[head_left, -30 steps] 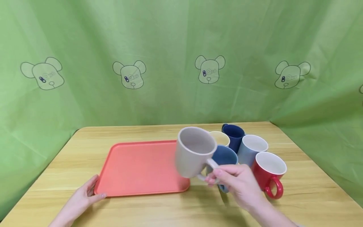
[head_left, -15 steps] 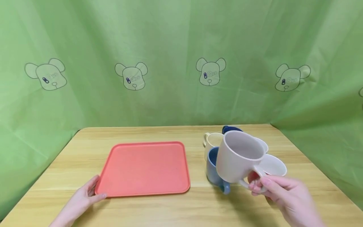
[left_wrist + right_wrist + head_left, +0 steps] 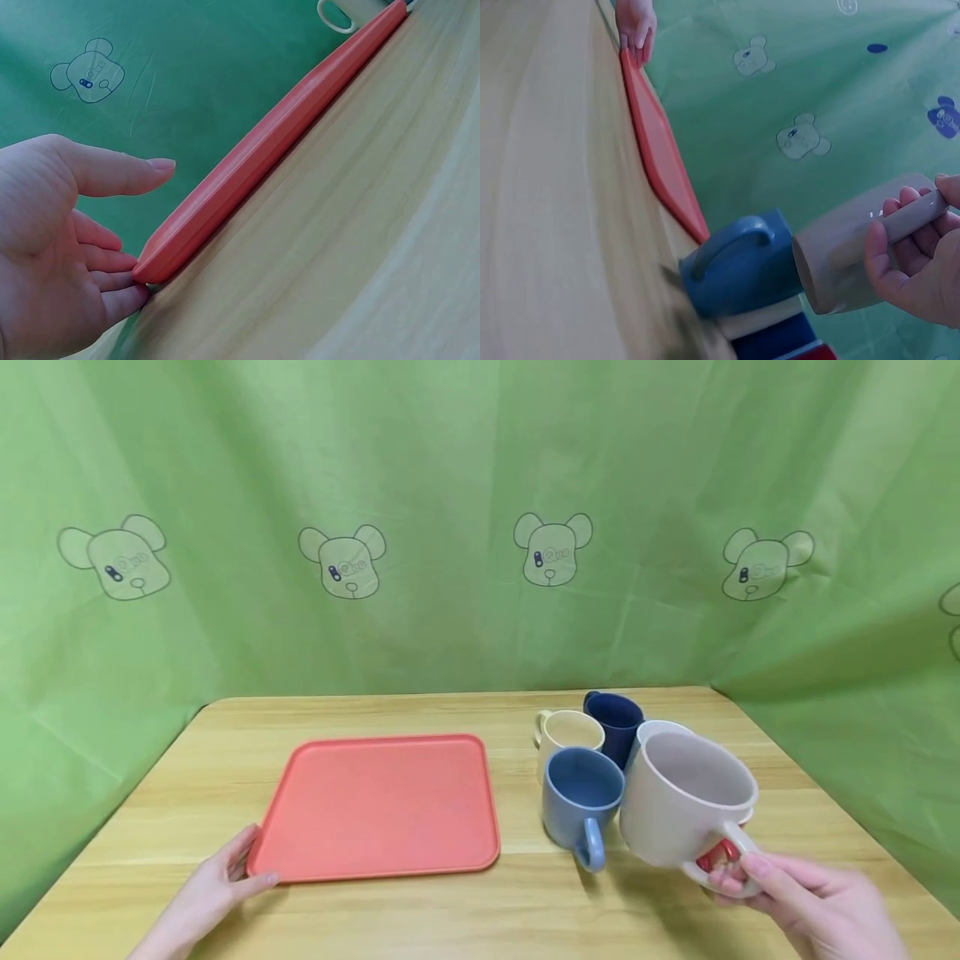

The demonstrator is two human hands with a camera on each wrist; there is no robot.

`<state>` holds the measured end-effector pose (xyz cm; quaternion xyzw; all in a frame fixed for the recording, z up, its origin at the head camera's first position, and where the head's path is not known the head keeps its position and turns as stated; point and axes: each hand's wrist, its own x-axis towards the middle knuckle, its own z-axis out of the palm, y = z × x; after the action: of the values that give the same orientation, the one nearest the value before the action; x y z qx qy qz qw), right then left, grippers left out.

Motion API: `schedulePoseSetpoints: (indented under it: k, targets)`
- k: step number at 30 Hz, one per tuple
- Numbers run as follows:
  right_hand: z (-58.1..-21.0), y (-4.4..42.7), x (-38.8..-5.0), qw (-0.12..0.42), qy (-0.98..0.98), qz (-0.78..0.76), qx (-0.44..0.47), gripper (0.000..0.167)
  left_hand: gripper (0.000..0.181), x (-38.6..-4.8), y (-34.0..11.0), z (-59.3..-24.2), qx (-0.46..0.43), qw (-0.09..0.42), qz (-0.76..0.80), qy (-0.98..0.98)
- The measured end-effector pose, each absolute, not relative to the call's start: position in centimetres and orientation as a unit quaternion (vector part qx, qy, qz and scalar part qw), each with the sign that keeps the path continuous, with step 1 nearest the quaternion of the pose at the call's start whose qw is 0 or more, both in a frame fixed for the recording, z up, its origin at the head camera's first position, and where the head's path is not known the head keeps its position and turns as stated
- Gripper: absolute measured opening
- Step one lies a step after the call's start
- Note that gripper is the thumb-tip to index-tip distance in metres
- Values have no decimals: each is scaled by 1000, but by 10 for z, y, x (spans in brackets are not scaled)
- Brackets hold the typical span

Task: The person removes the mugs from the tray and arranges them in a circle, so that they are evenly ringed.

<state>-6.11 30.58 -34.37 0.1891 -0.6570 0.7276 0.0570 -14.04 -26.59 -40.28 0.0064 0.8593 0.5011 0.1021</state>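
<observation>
My right hand grips the handle of a pale grey mug, which hangs tilted above the right side of the table. Behind it, a red mug is mostly hidden, glimpsed through the handle, and a white-lined mug shows only part of its rim. To its left stands a blue mug, handle toward me. In the right wrist view, the grey mug overlaps the blue mug; whether they touch I cannot tell. My left hand touches the coral tray's near left corner, thumb raised off it.
A cream mug and a navy mug stand behind the blue one, close together. Wooden tabletop lies in front of the tray. A green curtain with bear-head outlines rises behind and beside the table.
My right hand has carried the grey mug rightward from beside the tray's right edge, past the blue mug, to in front of the red one. My left hand and the tray stay put.
</observation>
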Motion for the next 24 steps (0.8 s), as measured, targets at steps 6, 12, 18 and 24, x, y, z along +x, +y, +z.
schedulePoseSetpoints:
  k: [6, 12, 18, 24]
  targets:
    - [-356, 309, -60, 55, -659, 731, 166, 42, 91, -141, -267, -402, -7, 117, 504, 856]
    - [-365, 298, -60, 89, -678, 726, 72, 31, 89, -142, -267, -403, 0, 111, 500, 859]
    - [-371, 290, -60, 82, -734, 672, -51, 20, 89, -141, -267, -402, -1, 110, 492, 864]
    - [-373, 287, -62, 32, -804, 577, -141, 31, 87, -141, -266, -401, -1, 112, 487, 866]
